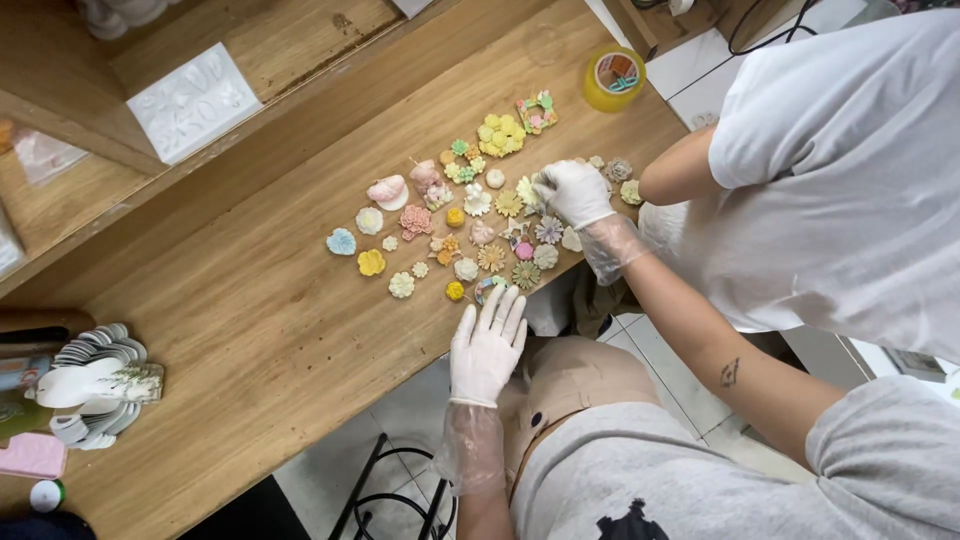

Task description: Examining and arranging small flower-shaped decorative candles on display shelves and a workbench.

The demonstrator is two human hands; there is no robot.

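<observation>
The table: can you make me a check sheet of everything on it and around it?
Surface: wooden table, light planks.
Job's things: small pastel flower shapes spread out flat.
Clutter: yellow tape roll; white mould; stack of white cut-outs.
Grippers: left hand, gloved, flat at the table edge; right hand, gloved, fingers on the flowers.
Cables: black cable, top right.
Surroundings: another person's arm in a white shirt; tiled floor.

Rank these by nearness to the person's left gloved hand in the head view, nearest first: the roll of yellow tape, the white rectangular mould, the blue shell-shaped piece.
From the left hand:
1. Blue shell-shaped piece, at the left end of the spread of small coloured pieces.
2. Roll of yellow tape, at the tabletop's far right end.
3. White rectangular mould, on the upper shelf, far left.
</observation>
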